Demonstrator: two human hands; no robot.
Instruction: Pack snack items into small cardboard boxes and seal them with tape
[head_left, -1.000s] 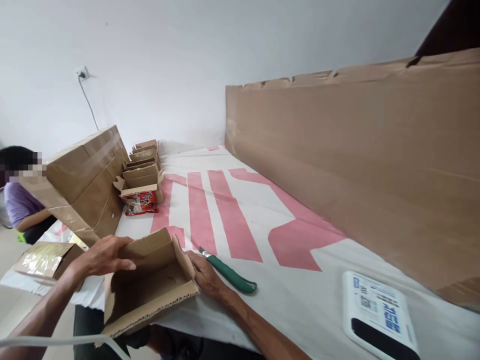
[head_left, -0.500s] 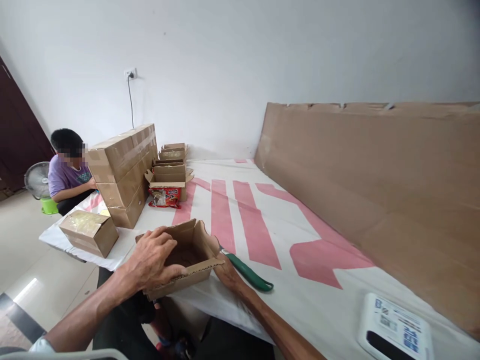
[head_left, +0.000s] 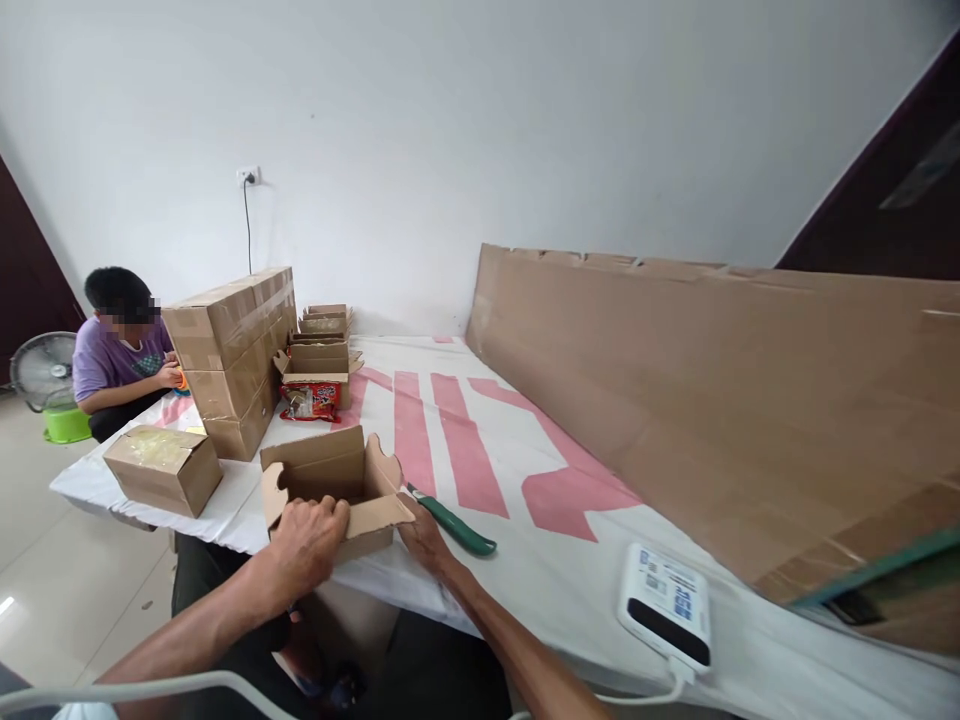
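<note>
- Small cardboard box (head_left: 330, 468) sits at the near edge of the table (head_left: 570, 590), straight in front of the person, with its top open and its flaps standing up.
- Left hand (head_left: 307, 540) grips the near wall of the box, fingers curled over the rim.
- Right hand (head_left: 424, 532) lies against the box's right side beneath the outer flap. Its fingers are hidden by the cardboard, so I cannot tell whether it is closed on anything.
- The near table edge runs just under both hands, and the box's near wall stands right at it.
- Green-handled knife (head_left: 457, 525) lies flat just beside the right hand, blade end toward the box.
- Open cloth, white with pink bars, stretches from the box back and to the right as far as the large cardboard sheet (head_left: 712, 400), which leans along the right side.
- To the left, a taped box (head_left: 161, 468) stands near the table's corner. Stacked cartons (head_left: 232, 350) rise behind it.
- Beyond the box, well apart, a row of small open boxes (head_left: 319, 345) stands with a red packet (head_left: 307, 402) in front.
- White device (head_left: 666, 605) rests at the near edge, well to the right.
- A co-worker (head_left: 120, 350) sits at the far left behind the cartons.
- The box is plain brown corrugated board, unprinted. The fluted cut edge shows along its near-right flap, and the right side flap has a rounded corner.
</note>
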